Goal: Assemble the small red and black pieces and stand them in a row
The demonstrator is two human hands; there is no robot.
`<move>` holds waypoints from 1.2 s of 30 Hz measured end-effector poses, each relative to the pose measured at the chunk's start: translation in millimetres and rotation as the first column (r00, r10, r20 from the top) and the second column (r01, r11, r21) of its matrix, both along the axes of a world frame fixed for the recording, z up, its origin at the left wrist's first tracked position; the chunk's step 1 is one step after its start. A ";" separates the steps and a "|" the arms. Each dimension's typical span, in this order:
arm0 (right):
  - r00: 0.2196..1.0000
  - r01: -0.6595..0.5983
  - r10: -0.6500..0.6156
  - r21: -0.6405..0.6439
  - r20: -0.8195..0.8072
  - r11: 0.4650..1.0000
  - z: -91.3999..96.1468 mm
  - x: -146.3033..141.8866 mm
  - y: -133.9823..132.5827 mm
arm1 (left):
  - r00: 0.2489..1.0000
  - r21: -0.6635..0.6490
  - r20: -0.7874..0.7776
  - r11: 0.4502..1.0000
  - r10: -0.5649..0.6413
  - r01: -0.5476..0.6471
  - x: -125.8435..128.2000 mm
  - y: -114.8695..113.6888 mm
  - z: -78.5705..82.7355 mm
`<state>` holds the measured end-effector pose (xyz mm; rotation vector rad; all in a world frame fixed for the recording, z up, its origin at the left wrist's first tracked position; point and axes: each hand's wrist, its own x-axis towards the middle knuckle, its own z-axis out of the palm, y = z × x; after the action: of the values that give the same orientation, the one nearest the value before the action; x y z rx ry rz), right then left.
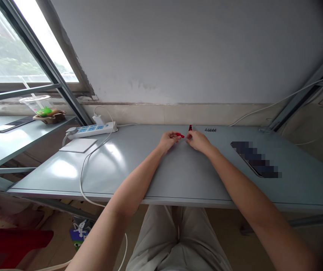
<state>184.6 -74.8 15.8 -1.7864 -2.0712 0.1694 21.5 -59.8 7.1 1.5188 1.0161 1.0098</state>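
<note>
Near the back of the grey desk (138, 162), my left hand (168, 141) is closed on a small red piece (180, 135), whose tip points right. A few centimetres away, my right hand (197, 141) has its fingers pinched together; whatever they hold is too small to make out. Just behind the right fingers is another small red piece (190, 128), partly hidden, with something clear beside it. To the right of that hand, several small dark pieces (210, 130) lie in a row.
A phone (251, 160), partly pixelated, lies on the right. At the left are a white power strip (93, 130), a flat white square (78, 145) and a white cable (89, 154) running over the front edge. A plastic cup (44, 107) stands on the neighbouring desk.
</note>
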 end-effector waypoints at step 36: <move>0.972 0.230 -0.233 -0.121 -0.014 0.966 -16.0 36.5 17.2 | 0.785 0.295 -0.583 0.955 0.210 -0.037 59.3 24.1 -12.5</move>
<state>221.0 -57.6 -0.2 -2.0680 -1.8486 0.2539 80.9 -35.7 -5.4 2.1054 1.4914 0.7703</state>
